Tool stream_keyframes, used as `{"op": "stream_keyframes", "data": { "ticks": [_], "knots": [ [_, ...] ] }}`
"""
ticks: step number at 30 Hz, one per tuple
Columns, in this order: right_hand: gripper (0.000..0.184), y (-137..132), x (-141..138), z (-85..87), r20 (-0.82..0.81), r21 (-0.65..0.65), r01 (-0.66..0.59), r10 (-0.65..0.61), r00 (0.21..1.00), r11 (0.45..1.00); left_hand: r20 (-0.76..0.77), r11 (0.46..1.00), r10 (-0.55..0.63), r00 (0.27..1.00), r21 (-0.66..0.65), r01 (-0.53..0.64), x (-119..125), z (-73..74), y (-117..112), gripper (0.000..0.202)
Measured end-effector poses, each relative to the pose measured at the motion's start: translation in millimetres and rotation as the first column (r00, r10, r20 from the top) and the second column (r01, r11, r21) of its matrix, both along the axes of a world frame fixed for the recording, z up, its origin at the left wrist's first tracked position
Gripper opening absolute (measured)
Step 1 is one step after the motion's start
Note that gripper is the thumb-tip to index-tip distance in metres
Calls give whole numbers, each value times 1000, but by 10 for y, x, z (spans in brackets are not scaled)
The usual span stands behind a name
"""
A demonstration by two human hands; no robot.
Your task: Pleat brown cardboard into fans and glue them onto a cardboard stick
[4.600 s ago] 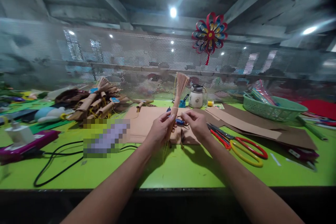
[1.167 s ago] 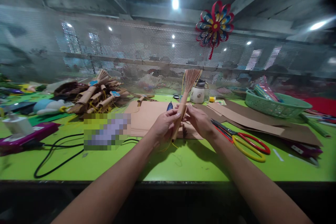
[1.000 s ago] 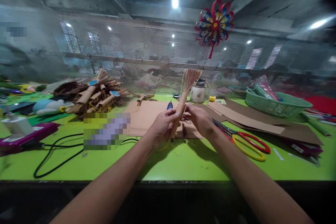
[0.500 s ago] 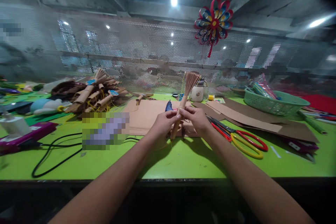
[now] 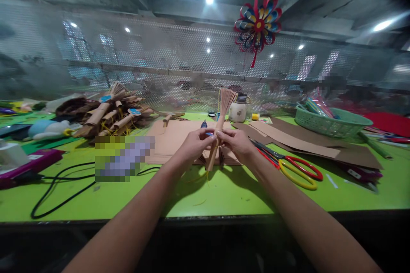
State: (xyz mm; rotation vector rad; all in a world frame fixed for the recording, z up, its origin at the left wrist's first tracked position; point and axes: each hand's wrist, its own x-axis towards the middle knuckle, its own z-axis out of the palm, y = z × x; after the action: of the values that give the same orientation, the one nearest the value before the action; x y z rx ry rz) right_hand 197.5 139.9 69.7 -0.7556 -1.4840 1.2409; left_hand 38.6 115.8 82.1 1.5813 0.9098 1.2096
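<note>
Between my hands a small brown paper broom [image 5: 226,104] stands tilted, its fringed end up and its rolled handle down. My left hand [image 5: 201,141] pinches the broom's middle from the left. From the right, my right hand [image 5: 235,140] grips it at the same height, with thumb and fingers meeting there. Yellow string hangs by the fringe and from the handle's lower end. Behind my hands lie brown paper sheets [image 5: 166,143], and the tip of a blue tool [image 5: 204,124] shows just past my left fingers.
Scissors with red and yellow handles [image 5: 301,170] lie right of my hands. A green basket [image 5: 333,123] and dark brown card [image 5: 358,155] are farther right. On the left are a pile of paper brooms [image 5: 109,113], a black cable [image 5: 54,192] and a purple power strip [image 5: 35,166]. A jar [image 5: 237,111] stands behind.
Both hands still grip the broom, which stands slightly more upright with more of its lower handle showing. The whole view has shifted a little.
</note>
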Motion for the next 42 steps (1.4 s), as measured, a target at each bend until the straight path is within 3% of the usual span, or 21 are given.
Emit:
{"op": "stream_keyframes", "data": {
  "ticks": [4, 8, 11, 14, 20, 28, 34, 42],
  "knots": [
    [30, -7, -24, -16, -26, -23, -2, 1, 1000, 1000, 129, 997, -8, 992, -76, 18, 36, -62, 1, 49],
    [32, 18, -21, -46, 1, -30, -7, 7, 1000, 1000, 203, 984, -49, 978, -159, 82, 29, -99, 32, 40],
    [38, 54, -13, -79, 125, -17, 22, -20, 992, 1000, 249, 954, -93, 964, -254, 158, 46, -113, 31, 30],
    [40, 74, -16, -98, 270, 95, 85, -107, 957, 992, 306, 924, -115, 945, -316, 215, 63, -114, 19, 23],
    [46, 29, -26, -44, 344, 365, 132, -265, 901, 922, 418, 919, -148, 896, -276, 281, 68, -51, -33, 24],
    [53, -18, -44, -22, 306, 388, 181, -312, 899, 904, 539, 930, -123, 833, -230, 286, 10, 32, -46, 28],
    [52, 46, 52, 2, 258, 399, 286, -406, 876, 871, 568, 964, -23, 823, -206, 169, -200, 75, 89, 24],
    [47, 455, 503, -65, 216, 352, 571, -658, 722, 742, 651, 975, 153, 744, -223, -6, -471, 136, 242, 21]
  ]
}}
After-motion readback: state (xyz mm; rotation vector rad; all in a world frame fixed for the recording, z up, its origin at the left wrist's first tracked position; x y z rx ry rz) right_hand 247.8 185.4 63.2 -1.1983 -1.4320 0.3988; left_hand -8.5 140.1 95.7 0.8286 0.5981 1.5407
